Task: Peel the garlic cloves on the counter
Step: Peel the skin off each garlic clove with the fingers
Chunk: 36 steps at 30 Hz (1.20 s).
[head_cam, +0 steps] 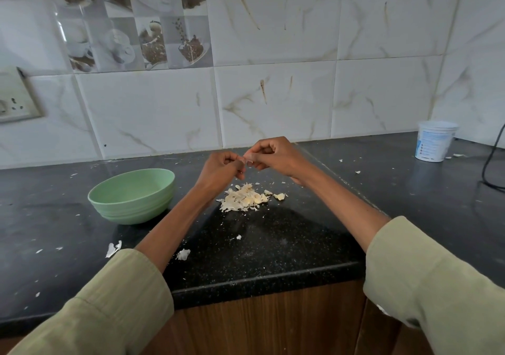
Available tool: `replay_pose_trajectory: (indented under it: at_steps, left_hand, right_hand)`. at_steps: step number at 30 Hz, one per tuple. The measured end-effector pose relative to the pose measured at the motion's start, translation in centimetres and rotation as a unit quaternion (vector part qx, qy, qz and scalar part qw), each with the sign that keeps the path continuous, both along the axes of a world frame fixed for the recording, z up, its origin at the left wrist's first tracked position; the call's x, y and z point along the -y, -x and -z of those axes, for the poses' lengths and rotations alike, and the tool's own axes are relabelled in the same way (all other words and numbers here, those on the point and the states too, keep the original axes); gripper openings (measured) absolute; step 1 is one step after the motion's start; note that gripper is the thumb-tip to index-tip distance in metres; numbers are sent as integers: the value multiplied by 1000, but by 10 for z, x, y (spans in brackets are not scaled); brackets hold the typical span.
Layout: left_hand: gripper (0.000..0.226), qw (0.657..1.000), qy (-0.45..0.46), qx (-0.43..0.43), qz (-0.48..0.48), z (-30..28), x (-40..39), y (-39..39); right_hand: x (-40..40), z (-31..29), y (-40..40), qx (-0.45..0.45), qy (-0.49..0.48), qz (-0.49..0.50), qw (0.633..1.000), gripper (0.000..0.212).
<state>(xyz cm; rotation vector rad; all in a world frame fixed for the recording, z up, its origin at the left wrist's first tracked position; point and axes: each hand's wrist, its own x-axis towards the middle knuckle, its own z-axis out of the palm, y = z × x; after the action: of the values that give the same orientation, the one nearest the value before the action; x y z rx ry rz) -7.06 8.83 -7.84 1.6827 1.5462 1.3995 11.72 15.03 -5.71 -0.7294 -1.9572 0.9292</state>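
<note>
Both hands are raised above the black counter (273, 245), fingertips meeting. My left hand (222, 167) and my right hand (273, 155) pinch one small pale garlic clove (247, 160) between them; the fingers hide most of it. Directly below the hands lies a pile of garlic cloves and papery skins (246, 197). A single clove (280, 196) sits just right of the pile.
A pale green bowl (132, 195) stands left of the pile. A white plastic tub (435, 140) stands at the back right, beside a black cable (489, 169). Skin scraps (113, 248) litter the counter. A wall socket (16, 95) is at the left.
</note>
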Motion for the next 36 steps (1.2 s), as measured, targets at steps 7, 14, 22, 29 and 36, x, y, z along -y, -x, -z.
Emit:
replay_pose_trajectory:
  at_steps: [7, 14, 22, 29, 36]
  left_hand:
    - [36, 998, -48, -34, 18, -1, 5, -3]
    - [23, 992, -80, -100, 9, -3, 12, -7]
    - [18, 988, -81, -125, -23, -3, 15, -7]
    - [13, 992, -61, -108, -30, 0, 16, -6]
    - [11, 993, -55, -102, -32, -1, 19, -9]
  right_hand:
    - [-4, -2, -5, -57, 54, -12, 997, 22]
    - [2, -3, -2, -25, 3, -5, 1000, 15]
    - [11, -1, 2, 54, -148, 1, 988, 19]
    - [9, -1, 7, 90, -186, 18, 978, 16]
    - [3, 1, 1, 48, -84, -29, 995, 18]
